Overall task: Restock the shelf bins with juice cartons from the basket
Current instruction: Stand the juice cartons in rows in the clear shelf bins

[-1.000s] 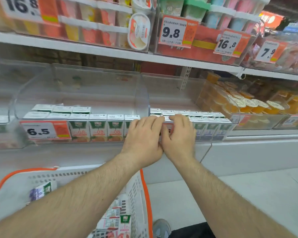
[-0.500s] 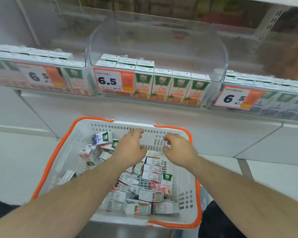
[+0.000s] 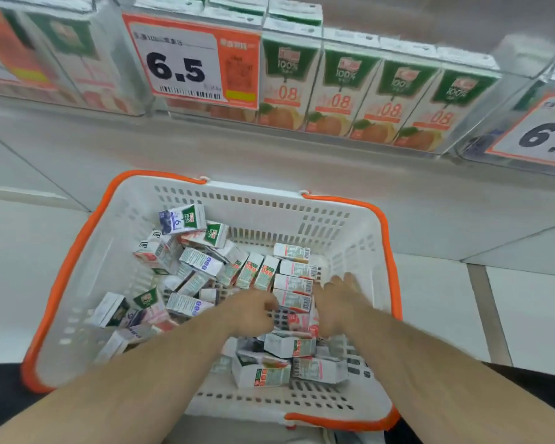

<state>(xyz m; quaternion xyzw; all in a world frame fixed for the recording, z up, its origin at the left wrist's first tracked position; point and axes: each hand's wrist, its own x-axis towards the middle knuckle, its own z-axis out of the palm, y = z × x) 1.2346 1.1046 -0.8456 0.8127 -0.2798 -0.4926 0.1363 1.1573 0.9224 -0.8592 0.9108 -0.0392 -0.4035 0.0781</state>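
Cartons (image 3: 293,285) still crowd the basket (image 3: 302,216); shelf bin (image 3: 446,64) part-filled; left hand (image 3: 253,312) curled, right hand (image 3: 337,299) spread, neither yet holding.

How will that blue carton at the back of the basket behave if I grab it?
The blue carton looks boxy and flat-sided, so it should probably grip firmly and not roll. It lies tilted atop other cartons, so lifting it may shift those. It is small, likely light unless full, and hard squeezing might dent it.
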